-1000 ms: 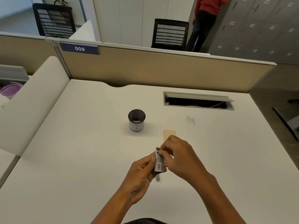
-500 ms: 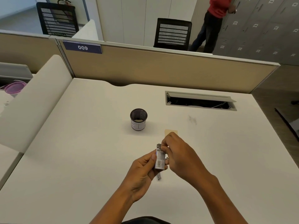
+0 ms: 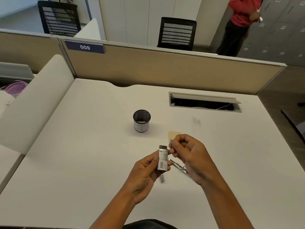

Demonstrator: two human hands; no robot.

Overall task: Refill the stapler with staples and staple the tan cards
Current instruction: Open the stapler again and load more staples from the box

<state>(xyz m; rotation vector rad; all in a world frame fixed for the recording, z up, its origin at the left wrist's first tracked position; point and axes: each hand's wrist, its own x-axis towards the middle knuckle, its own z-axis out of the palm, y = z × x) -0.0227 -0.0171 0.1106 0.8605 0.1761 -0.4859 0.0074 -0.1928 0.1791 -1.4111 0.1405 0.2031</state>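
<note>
A small grey cardboard staple box (image 3: 162,161), top flap open, is gripped upright by the left hand (image 3: 145,172); a barcode is seen on it, other print unreadable. A short silver staple strip (image 3: 171,142) is pinched by the right hand (image 3: 189,156). The opened metal stapler (image 3: 179,167) lies beneath on the white desk (image 3: 82,154), tan cards (image 3: 172,135) just beyond. The black mesh cup's (image 3: 142,120) contents cannot be told. A partition sign (image 3: 85,47) is marked "009".

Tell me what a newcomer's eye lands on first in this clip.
Two hands at centre: the left hand grips an opened staple box, the right hand pinches a strip of staples just above it. Beneath them on the white desk lies the metal stapler; behind stands a black mesh cup.
</note>
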